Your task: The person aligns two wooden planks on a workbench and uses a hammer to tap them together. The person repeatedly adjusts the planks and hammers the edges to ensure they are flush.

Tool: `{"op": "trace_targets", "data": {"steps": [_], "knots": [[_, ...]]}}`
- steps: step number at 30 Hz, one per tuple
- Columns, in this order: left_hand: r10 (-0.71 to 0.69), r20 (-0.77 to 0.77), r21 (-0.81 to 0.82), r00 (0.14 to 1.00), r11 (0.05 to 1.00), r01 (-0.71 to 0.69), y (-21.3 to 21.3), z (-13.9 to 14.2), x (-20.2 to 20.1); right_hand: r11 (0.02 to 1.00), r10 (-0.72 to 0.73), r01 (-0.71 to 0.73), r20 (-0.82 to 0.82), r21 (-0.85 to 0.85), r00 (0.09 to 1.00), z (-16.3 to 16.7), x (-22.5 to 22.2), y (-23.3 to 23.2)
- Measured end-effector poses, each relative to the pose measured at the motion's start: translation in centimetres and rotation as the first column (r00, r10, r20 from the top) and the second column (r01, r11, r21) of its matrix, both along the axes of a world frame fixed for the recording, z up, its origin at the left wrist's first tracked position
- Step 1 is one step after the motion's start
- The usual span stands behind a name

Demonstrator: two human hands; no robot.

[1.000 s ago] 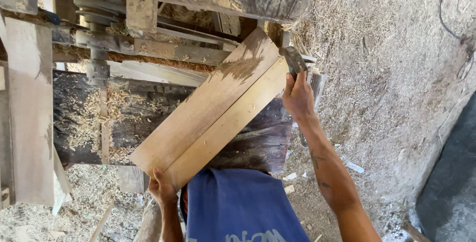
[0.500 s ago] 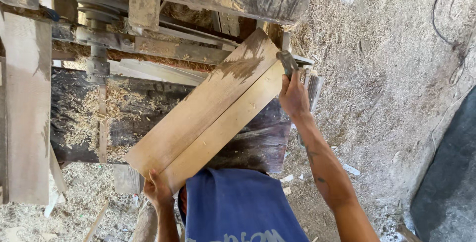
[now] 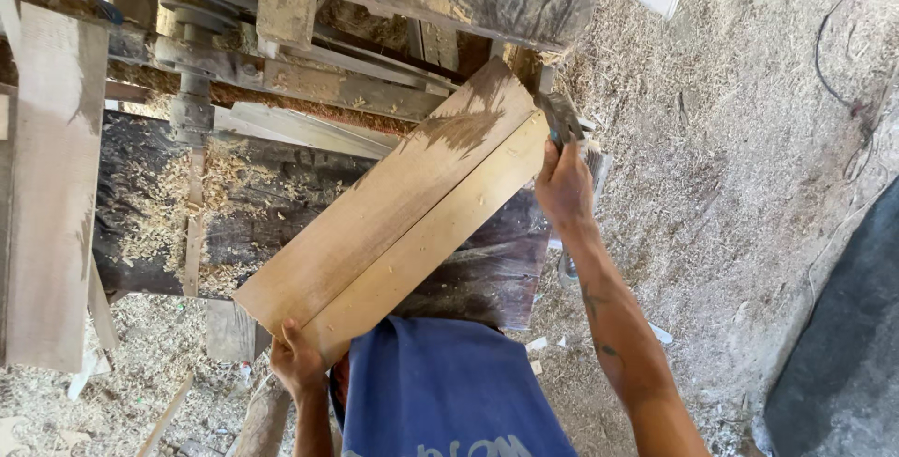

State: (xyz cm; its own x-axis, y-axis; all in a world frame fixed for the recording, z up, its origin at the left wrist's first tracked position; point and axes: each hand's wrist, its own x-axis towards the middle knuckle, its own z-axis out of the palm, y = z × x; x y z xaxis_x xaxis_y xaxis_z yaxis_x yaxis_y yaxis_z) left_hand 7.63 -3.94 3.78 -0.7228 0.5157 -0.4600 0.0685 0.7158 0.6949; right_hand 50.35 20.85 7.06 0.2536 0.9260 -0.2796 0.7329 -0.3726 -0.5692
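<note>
A: What is held by the hands?

B: Two wooden boards [image 3: 393, 218] are held side by side, lying slanted across a dark workbench [image 3: 487, 270]. The near end is gripped by the left hand [image 3: 298, 363], with the fingers closed over the corner of the boards. At the far end, the right hand [image 3: 564, 185] is pressed against the edge, and a grey metal tool [image 3: 560, 115] is clasped in it.

A: Where are the boards placed?

B: They are laid from the lower left to the upper right, under an old wooden machine frame [image 3: 375, 7]. A dark stain is seen on the far end. Sawdust [image 3: 730, 139] is spread over the ground on the right, and a wide plank [image 3: 51, 185] is standing on the left.
</note>
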Motion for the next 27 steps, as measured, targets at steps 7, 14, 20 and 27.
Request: {"op": "trace_targets", "data": {"steps": [7, 14, 20, 27], "knots": [[-0.055, -0.05, 0.107, 0.997, 0.992, 0.061, -0.8, -0.4, 0.1, 0.997, 0.044, -0.051, 0.103, 0.059, 0.994, -0.6, 0.3, -0.1], [-0.03, -0.053, 0.061, 0.998, 0.998, 0.033, -0.8, -0.8, -0.1, 0.968, -0.142, 0.121, -0.081, -0.221, 0.987, 0.2, -0.5, -0.1], [-0.039, -0.057, 0.126, 0.998, 0.991, 0.046, -0.6, -0.6, 0.0, 0.992, -0.017, 0.007, 0.077, 0.125, 0.997, 1.1, -1.2, 0.2], [-0.005, -0.058, 0.01, 0.998, 1.0, 0.006, -0.9, -0.5, 0.0, 0.996, 0.007, -0.015, 0.096, 0.084, 0.995, -0.7, -0.3, 0.4]]}}
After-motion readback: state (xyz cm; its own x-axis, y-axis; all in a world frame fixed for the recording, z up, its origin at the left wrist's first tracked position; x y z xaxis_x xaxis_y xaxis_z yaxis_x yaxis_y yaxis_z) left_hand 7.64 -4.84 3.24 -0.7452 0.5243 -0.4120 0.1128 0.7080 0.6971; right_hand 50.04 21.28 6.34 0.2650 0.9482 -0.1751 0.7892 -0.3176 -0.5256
